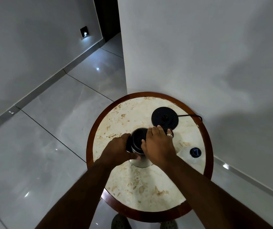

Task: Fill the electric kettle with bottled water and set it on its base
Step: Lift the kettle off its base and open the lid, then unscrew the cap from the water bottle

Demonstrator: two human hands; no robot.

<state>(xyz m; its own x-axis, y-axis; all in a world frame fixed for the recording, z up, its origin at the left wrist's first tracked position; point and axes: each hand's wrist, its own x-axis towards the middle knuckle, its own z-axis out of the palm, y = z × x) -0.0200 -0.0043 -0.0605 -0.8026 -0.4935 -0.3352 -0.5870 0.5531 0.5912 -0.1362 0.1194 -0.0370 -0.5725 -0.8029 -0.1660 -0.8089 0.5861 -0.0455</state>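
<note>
Both your forearms reach forward over the round tabletop [149, 187], marble-patterned with a dark wooden rim. Your left hand [118, 150] comes in from the left and curls around the kettle's [136, 141] left side, where the dark handle appears to be; the thumb wraps low across the steel body, so the hand is closed in a grip on it. Your right hand [158, 146] lies palm down over the kettle's right edge, fingers spread and stretched forward, fingertips reaching toward the base [165, 118]. Whether it grasps the lid or merely rests there is hard to judge, since the hand covers that part.

The kettle stands upright near the middle of the tabletop, its dark top facing you between your two hands. The black round base sits just beyond it, toward the wall, with its cord trailing off to the right. The water bottle [192, 154], seen from above with its dark cap, stands near the tabletop's right edge, apart from your right hand.
</note>
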